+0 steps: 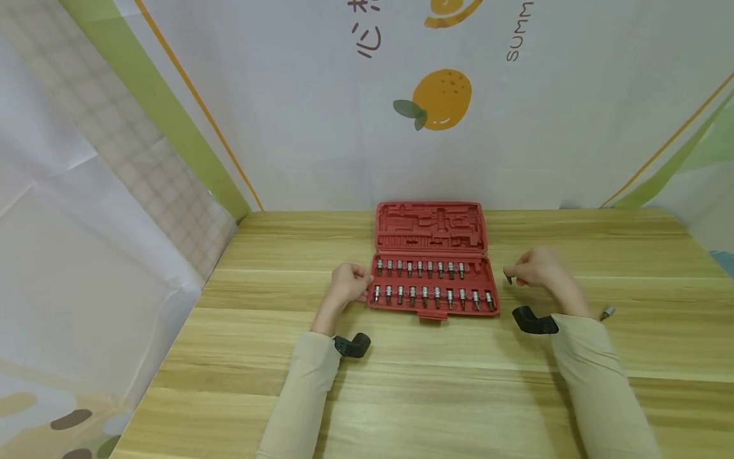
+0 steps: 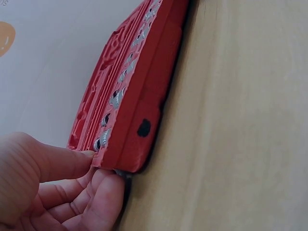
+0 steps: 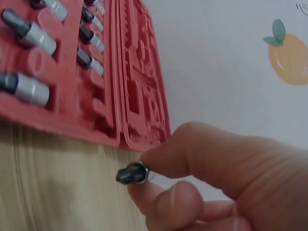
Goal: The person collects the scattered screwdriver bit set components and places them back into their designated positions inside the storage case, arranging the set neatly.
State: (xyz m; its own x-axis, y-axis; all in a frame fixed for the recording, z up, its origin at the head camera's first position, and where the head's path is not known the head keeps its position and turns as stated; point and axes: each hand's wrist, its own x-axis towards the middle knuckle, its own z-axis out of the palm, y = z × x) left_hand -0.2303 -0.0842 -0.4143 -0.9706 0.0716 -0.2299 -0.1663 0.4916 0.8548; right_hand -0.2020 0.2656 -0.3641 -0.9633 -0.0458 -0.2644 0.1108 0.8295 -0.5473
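A red plastic case [image 1: 427, 282] lies unfolded on the table, its lid [image 1: 401, 224] laid back toward the wall. Two rows of silver-and-dark bit sockets [image 2: 115, 98] sit in its slots; bare slots show at the right end of the upper row. My left hand [image 1: 348, 282] grips the case's left edge, thumb on top and fingers against the side. To the right of the case, my right hand [image 1: 539, 268] pinches one bit socket [image 3: 133, 173] between thumb and forefinger. Its dark tip, which looks cross-shaped, points away from the fingers.
Another bit socket [image 1: 607, 312] lies loose on the wooden table [image 1: 424, 395], beside my right forearm. A white printed cloth [image 1: 321, 127] hangs just behind the case. Black wrist mounts [image 1: 534, 320] stick out inward from both sleeves.
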